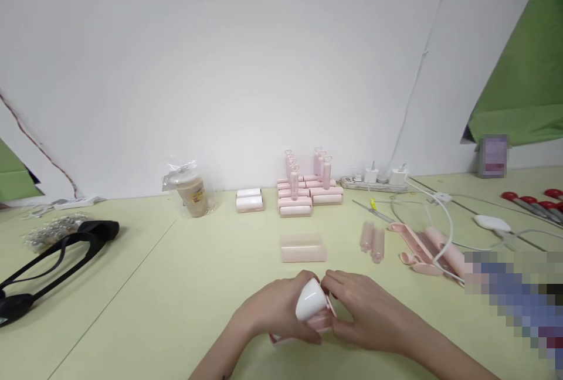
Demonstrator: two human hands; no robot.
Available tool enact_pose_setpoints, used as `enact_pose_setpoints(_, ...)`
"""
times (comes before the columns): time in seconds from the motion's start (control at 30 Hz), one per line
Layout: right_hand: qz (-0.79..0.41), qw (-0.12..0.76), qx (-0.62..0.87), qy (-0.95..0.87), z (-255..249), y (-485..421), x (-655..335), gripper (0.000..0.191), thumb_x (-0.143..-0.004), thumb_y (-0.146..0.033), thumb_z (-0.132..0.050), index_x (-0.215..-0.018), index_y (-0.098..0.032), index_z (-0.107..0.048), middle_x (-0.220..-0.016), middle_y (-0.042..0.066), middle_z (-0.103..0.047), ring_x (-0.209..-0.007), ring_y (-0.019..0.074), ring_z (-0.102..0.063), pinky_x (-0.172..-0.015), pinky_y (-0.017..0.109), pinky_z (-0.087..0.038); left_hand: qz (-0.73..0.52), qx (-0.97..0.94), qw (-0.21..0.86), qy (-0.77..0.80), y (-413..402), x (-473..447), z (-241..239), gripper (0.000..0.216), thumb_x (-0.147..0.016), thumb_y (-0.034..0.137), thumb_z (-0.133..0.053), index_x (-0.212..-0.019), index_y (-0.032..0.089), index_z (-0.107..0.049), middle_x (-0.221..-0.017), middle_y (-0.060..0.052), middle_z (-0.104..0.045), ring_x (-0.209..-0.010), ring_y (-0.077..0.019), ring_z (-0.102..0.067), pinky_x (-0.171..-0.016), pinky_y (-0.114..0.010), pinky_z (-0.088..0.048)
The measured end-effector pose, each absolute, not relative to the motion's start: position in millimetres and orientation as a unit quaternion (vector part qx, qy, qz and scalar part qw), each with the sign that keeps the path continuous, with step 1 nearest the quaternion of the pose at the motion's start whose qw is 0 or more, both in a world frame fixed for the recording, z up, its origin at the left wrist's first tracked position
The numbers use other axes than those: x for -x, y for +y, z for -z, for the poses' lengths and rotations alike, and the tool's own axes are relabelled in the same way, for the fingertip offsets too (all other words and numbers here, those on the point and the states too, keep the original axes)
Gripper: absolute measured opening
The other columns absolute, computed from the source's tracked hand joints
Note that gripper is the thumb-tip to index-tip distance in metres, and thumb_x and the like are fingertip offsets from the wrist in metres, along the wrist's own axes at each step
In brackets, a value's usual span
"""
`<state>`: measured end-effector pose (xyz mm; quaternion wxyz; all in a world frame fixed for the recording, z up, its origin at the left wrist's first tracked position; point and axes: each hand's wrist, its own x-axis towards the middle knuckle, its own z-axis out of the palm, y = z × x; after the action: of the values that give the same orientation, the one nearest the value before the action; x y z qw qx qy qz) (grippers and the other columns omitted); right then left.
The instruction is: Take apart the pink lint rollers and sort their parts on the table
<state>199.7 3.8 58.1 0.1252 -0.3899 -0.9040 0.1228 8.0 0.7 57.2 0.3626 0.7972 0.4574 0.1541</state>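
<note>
Near the counter's [176, 286] front edge, our left hand [268, 309] and right hand [367, 312] close together around a white-capped pink roller [310, 302], seemingly fitting its parts. Seating them would call for steady alignment. A clear cover [303, 248] lies just beyond.

The left hand [272, 309] and right hand [365, 312] are bare, with slim fingers and short nails; both forearms are unsleeved down to the picture's lower edge, and the left forearm [215, 359] carries a small dark mark, possibly a tattoo
</note>
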Motion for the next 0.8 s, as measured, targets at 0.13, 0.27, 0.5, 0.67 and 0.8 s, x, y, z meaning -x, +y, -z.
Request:
enact_pose_setpoints(0.13, -0.162, 0.091, 0.337, -0.923, -60, 4, -198, 0.013, -0.061, -0.011, -0.044, -0.071, -0.018, -0.047, -0.073, 0.004, -0.057, -0.064, 0.0171, -0.05, -0.057, 0.026, -0.037, -0.135, -0.813, 0.331, 0.46, -5, -10, -61, 0.05, -0.048, 0.033, -0.074, -0.093, 0.031, -0.052, -0.067, 0.002, -0.057, -0.049, -0.0182, -0.051, -0.04, -0.02, -0.029)
enact_pose_setpoints(0.27, -0.158, 0.068, 0.304, -0.937, -60, 6, -200, 0.018, -0.057, -0.007, -0.041, -0.07, -0.018, -0.046, -0.074, 0.005, -0.056, -0.066, 0.0182, -0.05, -0.059, 0.027, -0.039, -0.111, -0.811, 0.333, 0.468, -8, -11, -67, 0.048, -0.05, 0.032, -0.074, -0.094, 0.031, -0.053, -0.067, 0.002, -0.059, -0.047, -0.0184, -0.051, -0.041, -0.022, -0.032)
enact_pose_setpoints(0.5, -0.168, 0.069, 0.304, -0.935, -57, 8, -201, 0.016, -0.058, -0.007, -0.04, -0.068, -0.019, -0.045, -0.073, 0.004, -0.056, -0.066, 0.0174, -0.051, -0.059, 0.026, -0.039, -0.12, -0.803, 0.363, 0.457, -5, -7, -67, 0.051, -0.048, 0.037, -0.075, -0.096, 0.033, -0.055, -0.073, 0.001, -0.062, -0.056, -0.0204, -0.054, -0.044, -0.022, -0.033)
enact_pose_setpoints(0.67, -0.189, 0.076, 0.308, -0.93, -58, 9, -200, 0.013, -0.06, -0.008, -0.042, -0.067, -0.018, -0.047, -0.071, 0.003, -0.058, -0.065, 0.0164, -0.051, -0.06, 0.025, -0.039, -0.098, -0.804, 0.367, 0.458, -3, -3, -67, 0.051, -0.051, 0.043, -0.073, -0.098, 0.035, -0.055, -0.079, 0.0, -0.063, -0.063, -0.0234, -0.057, -0.044, -0.022, -0.033)
enact_pose_setpoints(0.8, -0.201, 0.088, 0.312, -0.924, -56, 8, -200, 0.013, -0.061, -0.007, -0.042, -0.065, -0.019, -0.047, -0.069, 0.002, -0.058, -0.064, 0.0155, -0.051, -0.059, 0.024, -0.039, -0.106, -0.8, 0.372, 0.458, -3, -3, -66, 0.05, -0.05, 0.043, -0.074, -0.096, 0.034, -0.056, -0.078, 0.0, -0.063, -0.061, -0.0228, -0.056, -0.044, -0.022, -0.033)
